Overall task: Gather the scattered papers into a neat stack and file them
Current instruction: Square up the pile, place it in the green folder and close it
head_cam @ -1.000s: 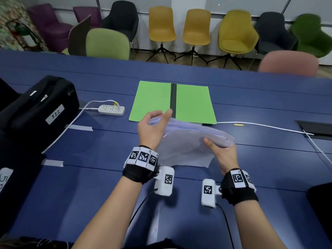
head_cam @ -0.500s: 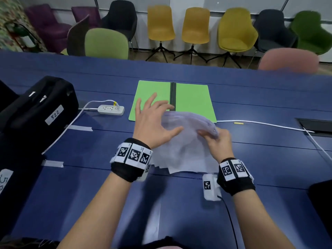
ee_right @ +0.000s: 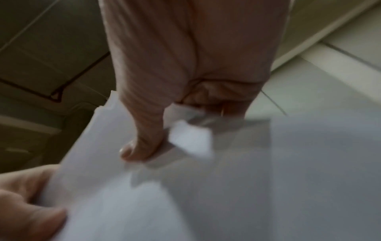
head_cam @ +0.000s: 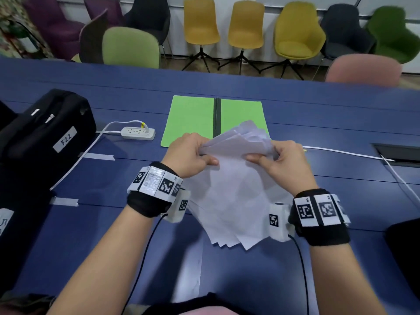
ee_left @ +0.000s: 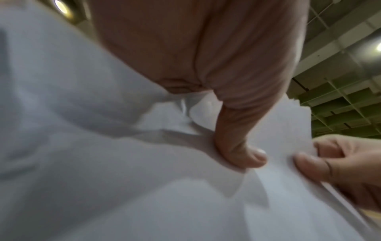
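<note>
A loose bundle of white papers (head_cam: 231,192) hangs above the blue table (head_cam: 227,280), its lower corners fanned out and uneven. My left hand (head_cam: 193,155) grips the top left of the bundle, thumb on the front sheet. My right hand (head_cam: 279,160) pinches the top right. In the left wrist view my left thumb (ee_left: 237,146) presses the papers (ee_left: 144,179). In the right wrist view my right thumb (ee_right: 142,140) clamps the papers (ee_right: 226,187), with a folded corner beside it. An open green folder (head_cam: 193,119) lies flat on the table just beyond the hands.
A black case (head_cam: 43,137) labelled 522 sits at the left. A white power strip (head_cam: 138,133) with its cable lies left of the folder. Another white cable (head_cam: 345,153) runs right toward a table hatch (head_cam: 400,153). Chairs line the far side.
The left hand went from spread open over the papers to gripping their top edge. Both hands lifted the bundle so it hangs more upright, with its lower edges fanned.
</note>
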